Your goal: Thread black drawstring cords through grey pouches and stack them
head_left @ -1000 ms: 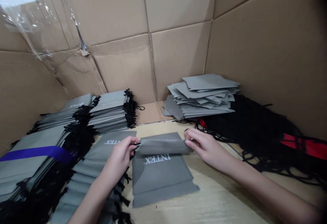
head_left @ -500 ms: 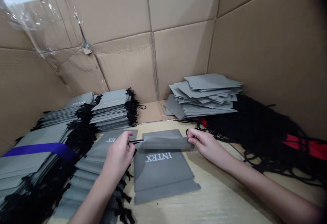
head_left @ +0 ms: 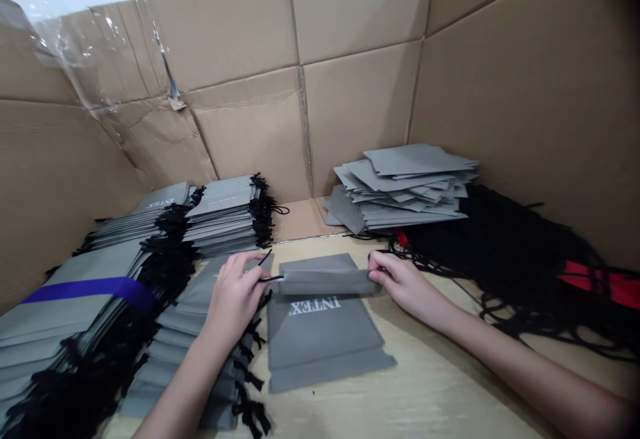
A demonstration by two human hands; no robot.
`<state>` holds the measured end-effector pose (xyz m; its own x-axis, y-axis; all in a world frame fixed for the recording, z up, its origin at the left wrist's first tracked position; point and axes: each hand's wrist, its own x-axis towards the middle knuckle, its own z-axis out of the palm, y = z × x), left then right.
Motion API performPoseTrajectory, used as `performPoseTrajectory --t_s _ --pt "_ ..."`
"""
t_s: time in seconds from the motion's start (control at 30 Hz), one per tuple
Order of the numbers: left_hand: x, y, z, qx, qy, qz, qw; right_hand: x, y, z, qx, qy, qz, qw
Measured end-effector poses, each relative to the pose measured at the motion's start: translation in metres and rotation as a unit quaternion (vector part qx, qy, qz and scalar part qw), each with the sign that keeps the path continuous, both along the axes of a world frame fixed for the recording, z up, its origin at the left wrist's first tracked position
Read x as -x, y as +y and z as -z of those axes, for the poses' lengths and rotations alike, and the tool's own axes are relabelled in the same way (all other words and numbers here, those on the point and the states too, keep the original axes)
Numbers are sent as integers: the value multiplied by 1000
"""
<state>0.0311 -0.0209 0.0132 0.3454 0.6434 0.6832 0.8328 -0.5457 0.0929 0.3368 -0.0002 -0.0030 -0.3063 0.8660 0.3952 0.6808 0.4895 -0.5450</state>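
A grey drawstring pouch printed INTEX lies flat on the wooden table, its top hem folded over. My left hand is closed in a pinch on a thin black cord coming out of the hem's left end. My right hand pinches the hem's right end and holds it down. Under and left of my left hand lies a row of finished grey pouches with black cords.
Stacks of grey pouches with black cords fill the left side; one stack carries a purple band. A loose pile of plain grey pouches sits at the back. A heap of black cords with red ties lies at the right. Cardboard walls enclose everything.
My left hand has shifted a little to the left along the cord, drawing it further out of the hem. My right hand keeps its hold on the hem's right end.
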Motion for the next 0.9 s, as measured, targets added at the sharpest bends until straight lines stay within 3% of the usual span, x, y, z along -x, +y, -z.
performPoseTrajectory --t_s 0.17,0.37,0.5,0.6,0.73,0.9 --pt "3 1 1 13 67 52 996 -5 5 5 -14 -2 12 1000" --pt "-2 2 7 95 96 18 991 -6 6 7 -39 -8 0 999" --pt "-1 1 6 87 77 33 993 -4 5 6 -23 3 13 1000" --pt "-2 -1 5 40 16 39 998 -3 3 5 -18 13 13 1000" --pt "-9 -6 8 -14 -146 30 989 1 -6 1 -56 4 -7 998" --pt "-13 -10 5 92 -245 27 965 8 -22 1 -151 -65 -46 985"
